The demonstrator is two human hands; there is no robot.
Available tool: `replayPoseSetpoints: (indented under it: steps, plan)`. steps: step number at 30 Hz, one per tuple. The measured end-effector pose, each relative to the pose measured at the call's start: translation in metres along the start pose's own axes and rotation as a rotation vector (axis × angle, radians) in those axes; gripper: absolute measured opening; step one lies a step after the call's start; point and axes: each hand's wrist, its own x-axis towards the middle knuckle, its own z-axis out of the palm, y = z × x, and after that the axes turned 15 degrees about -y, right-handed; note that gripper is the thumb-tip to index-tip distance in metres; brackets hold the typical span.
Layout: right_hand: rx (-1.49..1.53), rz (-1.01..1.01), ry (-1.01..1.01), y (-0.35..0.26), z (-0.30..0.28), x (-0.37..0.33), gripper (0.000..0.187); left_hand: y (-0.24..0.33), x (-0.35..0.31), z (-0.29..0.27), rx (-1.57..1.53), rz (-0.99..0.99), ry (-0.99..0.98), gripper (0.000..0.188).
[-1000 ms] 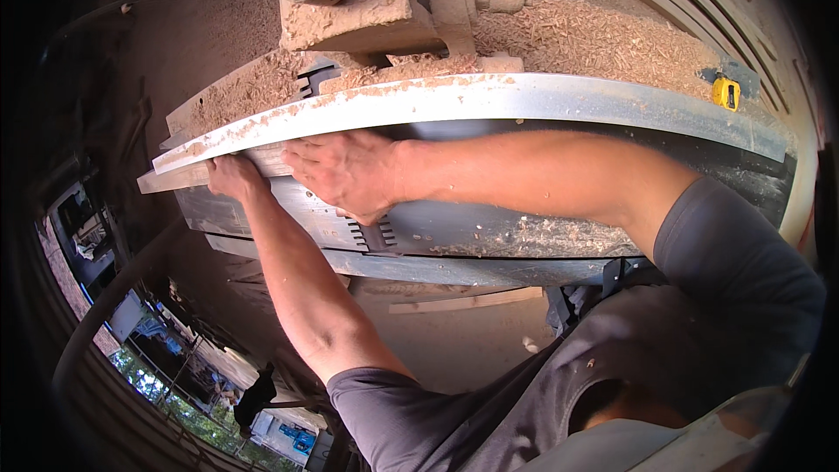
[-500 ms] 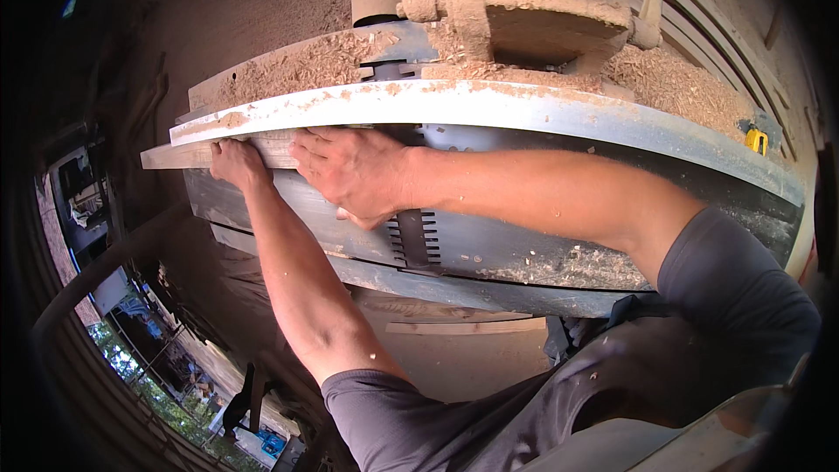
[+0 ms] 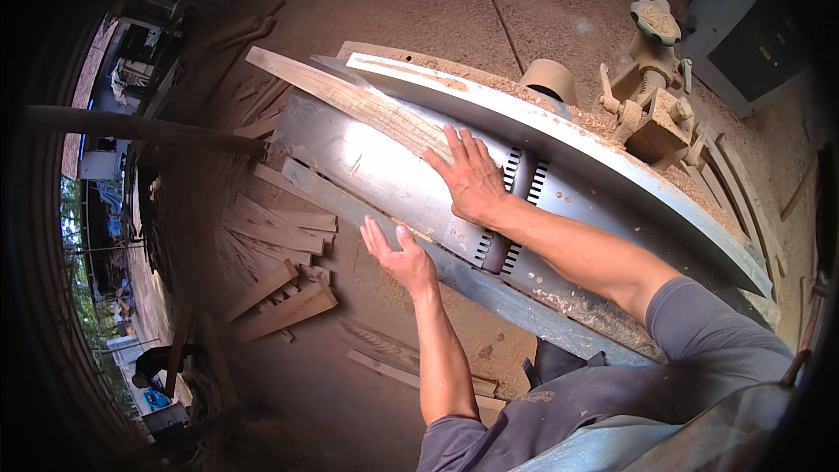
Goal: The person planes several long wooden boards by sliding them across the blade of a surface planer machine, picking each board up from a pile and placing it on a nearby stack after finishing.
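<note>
A pale wooden board [image 3: 350, 105] lies at a slant on the metal bed [image 3: 358, 153] of a jointer, its far end sticking out past the bed at the upper left. My right hand [image 3: 474, 179] is open, fingers spread, with the fingertips at the board's near end. Just left of the toothed cutter slot [image 3: 523, 188] is where that hand is placed. My left hand [image 3: 402, 260] is off the board, open, palm turned inward, over the bed's near edge. A long metal fence [image 3: 594, 157] runs behind the board, dusted with shavings.
Several wood offcuts [image 3: 280, 236] lie piled on the floor to the left. A clamp with a round knob [image 3: 655, 22] stands behind the fence, and a grey cabinet [image 3: 756, 44] is at the upper right. Chips [image 3: 568, 293] cover part of the bed.
My left hand has let go of the board and drawn back toward me, opening. My right hand's fingers have spread at the board's near end. The view has turned and shows more floor.
</note>
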Motion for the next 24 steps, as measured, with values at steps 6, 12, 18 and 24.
replayPoseSetpoints:
  steps: [6,12,18,24]
  plan:
    - [-0.061,0.023,-0.134,0.003,-0.034,-0.017,0.067,-0.057,-0.232,-0.072,0.064,-0.392,-0.034,0.046]
    - [0.444,0.058,-0.255,-0.007,-0.065,-0.201,0.070,-0.017,-0.341,-0.032,-0.340,-0.376,-0.221,0.044]
    - [2.039,0.175,-0.278,0.027,-0.088,-0.465,0.086,0.074,-0.340,0.018,-1.001,-0.261,-0.380,0.071]
    - [2.656,0.119,-0.210,0.038,-0.116,-0.691,0.071,0.148,-0.377,0.060,-1.614,-0.288,-0.601,0.045]
